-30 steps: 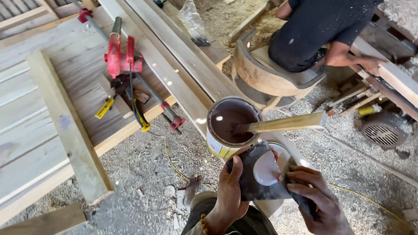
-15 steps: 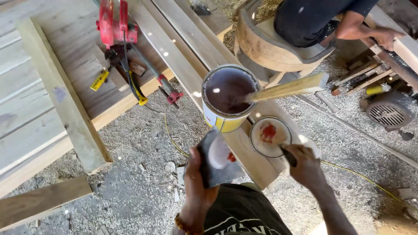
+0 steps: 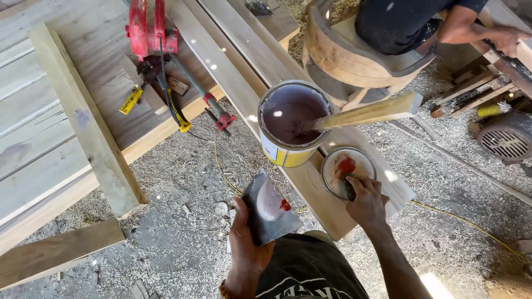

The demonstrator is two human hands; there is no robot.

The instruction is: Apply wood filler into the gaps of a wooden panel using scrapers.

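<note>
- Right hand [image 3: 366,204]: fingers closed on a dark tool, probably a putty knife [image 3: 349,187], its tip in the lid [image 3: 348,171].
- Lid: round, shallow, upturned on a plank [image 3: 310,188] just beside the can; holds pale paste with a red dab [image 3: 347,165].
- Left hand [image 3: 246,243]: fingers wrapped round the lower edge of a dark board [image 3: 269,207], tilted, bearing a pale smear and a small red spot.
- Can [image 3: 292,124]: open, yellow-and-white wall, filled with brown-purple liquid; a stick [image 3: 366,112] leans in it.
- Upper left: red power tool [image 3: 147,27] and clamp [image 3: 210,105] on boards.
- Upper right: another person [image 3: 410,22] seated on a curved wooden piece [image 3: 343,61].
- Sawdust [image 3: 183,182] covers the ground.
</note>
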